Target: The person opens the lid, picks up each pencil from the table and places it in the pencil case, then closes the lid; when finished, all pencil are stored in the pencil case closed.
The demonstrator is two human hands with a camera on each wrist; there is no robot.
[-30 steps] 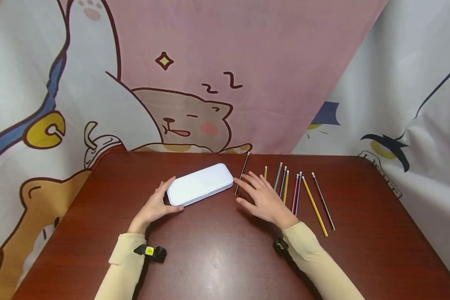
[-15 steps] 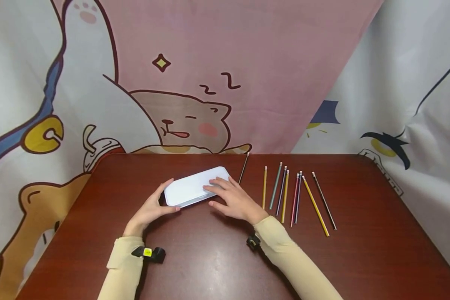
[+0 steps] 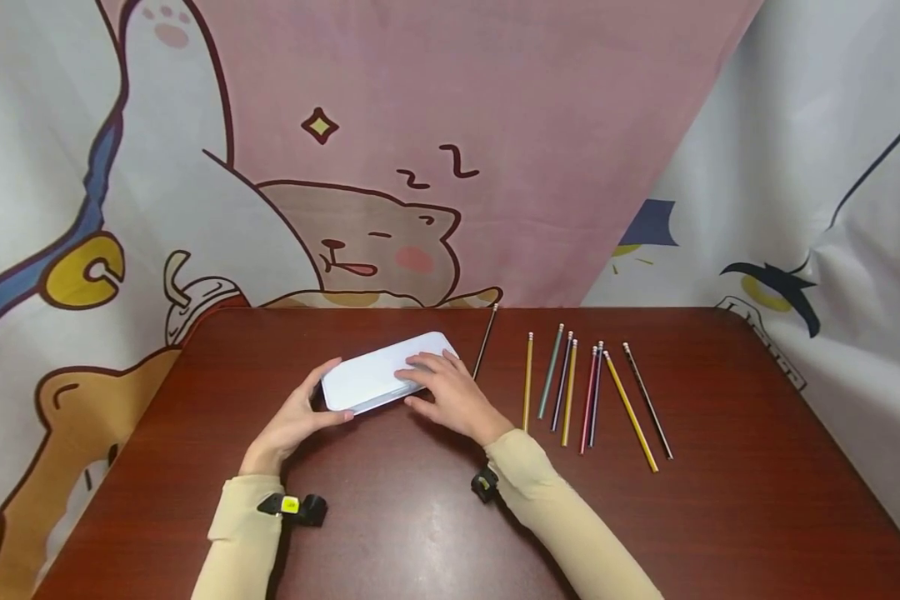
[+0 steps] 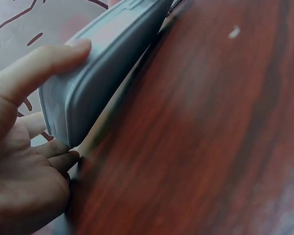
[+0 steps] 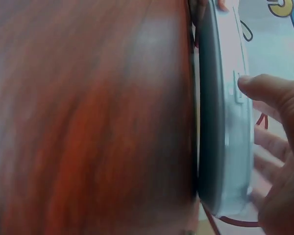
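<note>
A closed white pencil case (image 3: 367, 375) lies at a slant on the table, its near side slightly raised in the left wrist view. My left hand (image 3: 292, 425) grips its left end, thumb along the near side and fingers round the far edge and below. Over the right half of the lid lies my right hand (image 3: 457, 402), fingers extended across the top. In the right wrist view my right thumb (image 5: 264, 88) touches a small latch (image 5: 237, 88) on the case's front side.
Several pencils with eraser ends lie right of the case, among them a yellow one (image 3: 630, 412) and a black one (image 3: 647, 400). Another dark pencil (image 3: 486, 337) lies just beyond my right hand. A cartoon-printed curtain (image 3: 540, 150) hangs behind the brown table (image 3: 420, 533).
My right hand has moved left from beside the pencils onto the case's lid, uncovering the pencils. The case has shifted slightly left and toward me, with my left hand still holding it.
</note>
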